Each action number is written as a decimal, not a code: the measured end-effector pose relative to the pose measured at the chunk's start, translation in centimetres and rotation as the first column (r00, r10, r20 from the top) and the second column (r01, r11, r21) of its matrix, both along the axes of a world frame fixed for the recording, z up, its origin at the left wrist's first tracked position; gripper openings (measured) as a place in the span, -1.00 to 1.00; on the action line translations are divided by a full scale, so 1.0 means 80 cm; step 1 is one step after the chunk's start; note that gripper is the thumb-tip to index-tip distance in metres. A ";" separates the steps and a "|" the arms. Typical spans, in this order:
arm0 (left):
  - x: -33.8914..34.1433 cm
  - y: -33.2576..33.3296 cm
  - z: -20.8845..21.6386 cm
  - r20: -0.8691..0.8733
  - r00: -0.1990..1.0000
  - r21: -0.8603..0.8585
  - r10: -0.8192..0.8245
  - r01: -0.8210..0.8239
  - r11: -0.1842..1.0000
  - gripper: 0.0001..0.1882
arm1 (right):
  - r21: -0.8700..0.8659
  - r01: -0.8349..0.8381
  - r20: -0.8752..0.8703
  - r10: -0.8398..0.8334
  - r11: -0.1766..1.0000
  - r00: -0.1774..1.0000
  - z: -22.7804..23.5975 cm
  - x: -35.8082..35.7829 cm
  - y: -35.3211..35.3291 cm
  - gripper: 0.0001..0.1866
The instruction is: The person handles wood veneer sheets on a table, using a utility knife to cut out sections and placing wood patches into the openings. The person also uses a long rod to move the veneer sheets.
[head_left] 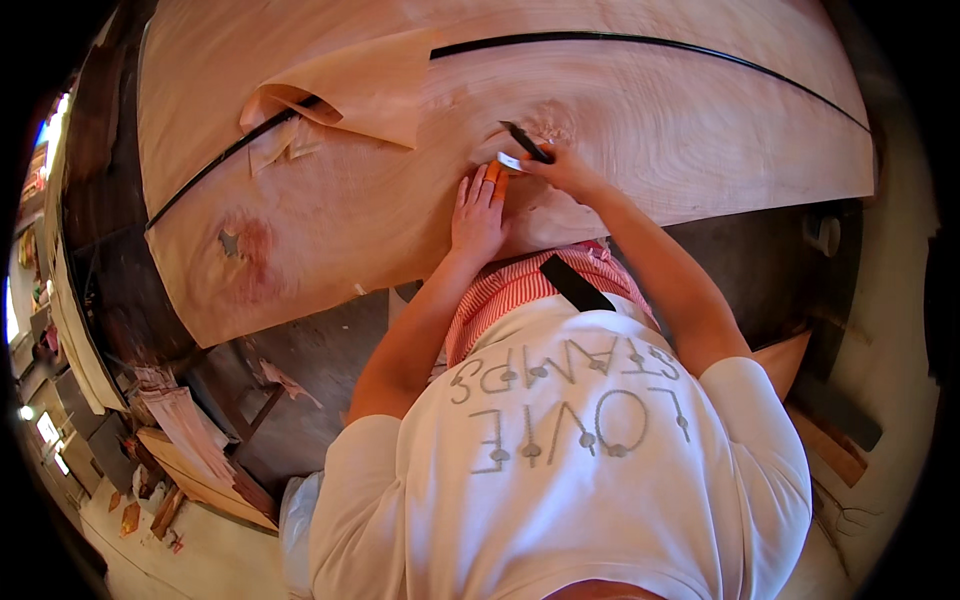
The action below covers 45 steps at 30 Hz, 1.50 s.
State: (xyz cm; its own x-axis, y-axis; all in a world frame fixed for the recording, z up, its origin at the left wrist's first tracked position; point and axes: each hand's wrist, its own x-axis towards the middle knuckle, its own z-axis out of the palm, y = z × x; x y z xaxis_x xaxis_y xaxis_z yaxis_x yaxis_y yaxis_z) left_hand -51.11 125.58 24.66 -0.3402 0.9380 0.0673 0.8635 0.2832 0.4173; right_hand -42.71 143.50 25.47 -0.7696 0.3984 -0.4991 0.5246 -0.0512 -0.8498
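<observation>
My left hand [478, 218] lies on a large sheet of pale wood veneer [340, 215] with its fingers stretched out. Orange covers or tape wrap some of its fingers. Close beside it, my right hand [568, 174] is closed on a slim black tool [526, 142], its dark narrow end slanting up and left over the sheet. I cannot make out exactly what kind of tool it is. A small shiny white piece [508, 160] shows between the two hands, by the left fingertips. Around them the veneer has a swirling grain and a rough patch [550, 122].
A loose, curled veneer piece [375, 90] lies over a black strip [610, 38] that crosses the sheet. Left of me, the sheet has a small ragged hole [230, 243] in a reddish area. Wood scraps [165, 510] lie on the floor at lower left.
</observation>
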 end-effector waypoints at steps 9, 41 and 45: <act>-0.028 -0.043 -0.017 0.044 0.983 0.174 0.178 -0.183 0.968 -0.39 | 0.080 -0.039 0.061 0.034 0.996 0.998 -0.026 -0.055 -0.024 -0.69; -0.039 0.066 0.001 -0.102 0.995 -0.069 -0.006 -0.001 0.998 -0.30 | 0.370 0.109 0.083 -0.149 0.923 0.985 -0.066 -0.044 0.024 -0.66; -0.038 0.067 0.002 -0.131 0.991 -0.078 0.011 -0.021 0.997 -0.26 | 0.533 -0.332 0.257 0.224 0.779 0.940 -0.045 -0.059 0.054 -0.68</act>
State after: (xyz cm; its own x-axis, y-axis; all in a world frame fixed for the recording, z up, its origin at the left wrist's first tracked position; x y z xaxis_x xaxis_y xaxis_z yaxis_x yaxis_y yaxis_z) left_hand -54.16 130.94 24.82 -0.3485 0.9365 0.0378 0.9041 0.3253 0.2771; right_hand -47.47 147.81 21.89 -0.8153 0.4299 -0.3880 0.5786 0.5758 -0.5777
